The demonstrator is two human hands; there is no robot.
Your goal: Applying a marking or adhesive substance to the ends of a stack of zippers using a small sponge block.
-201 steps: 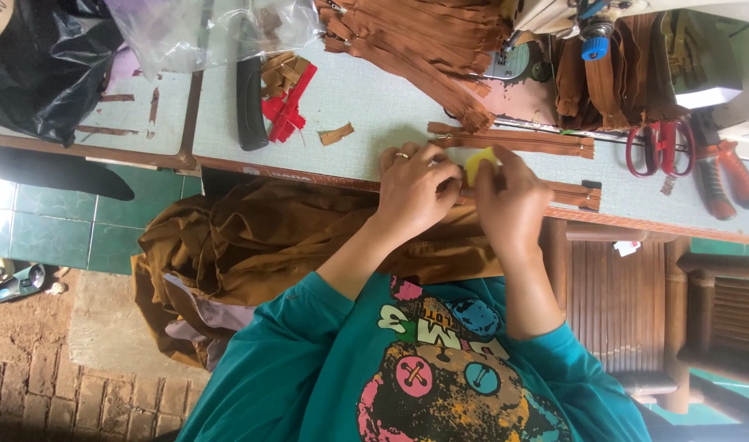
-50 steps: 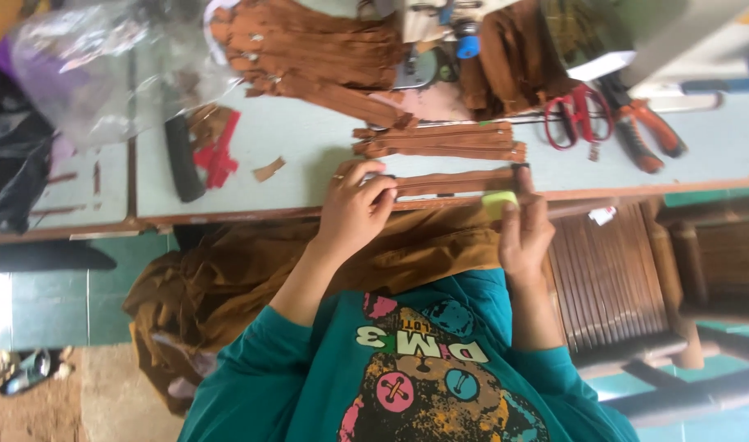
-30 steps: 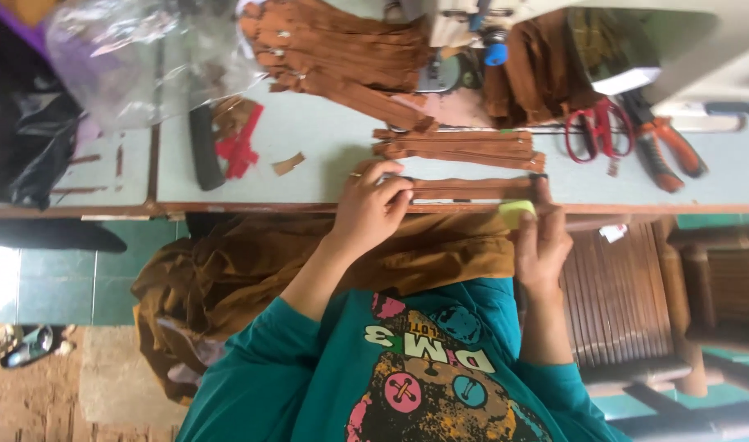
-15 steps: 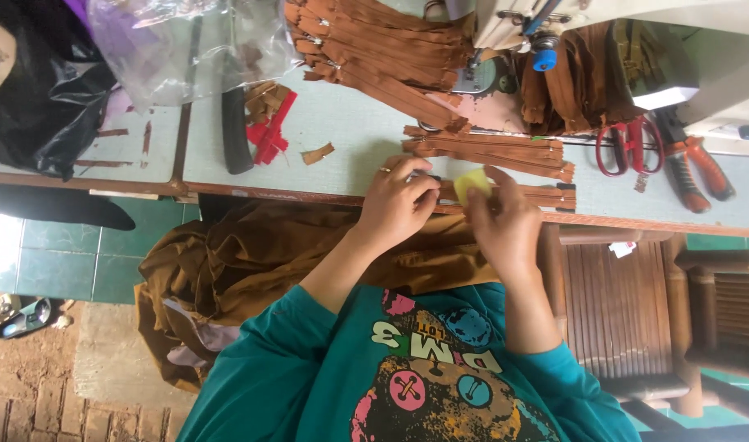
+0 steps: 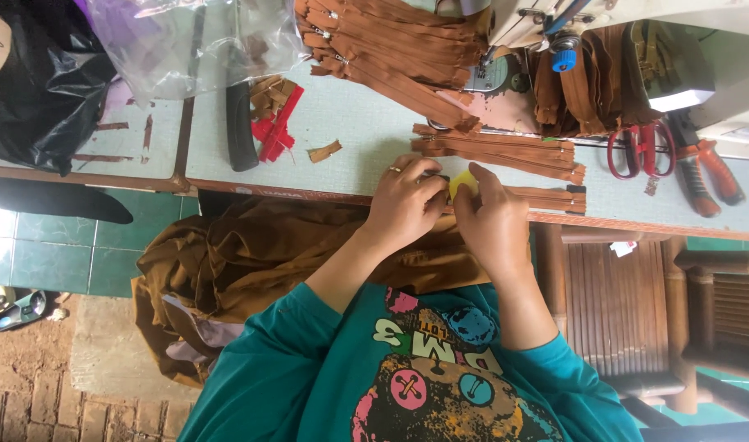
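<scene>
**Both hands pinch a yellow piece at the table's near edge**

Brown fabric hangs below the table edge at left, with bare tabletop above it. The left hand and right hand meet just at that edge, wrists bent in, fingers closed together on a small yellow piece lying against a brown zipper strip. More zipper strips lie just beyond; red-handled scissors sit well apart at right.
</scene>
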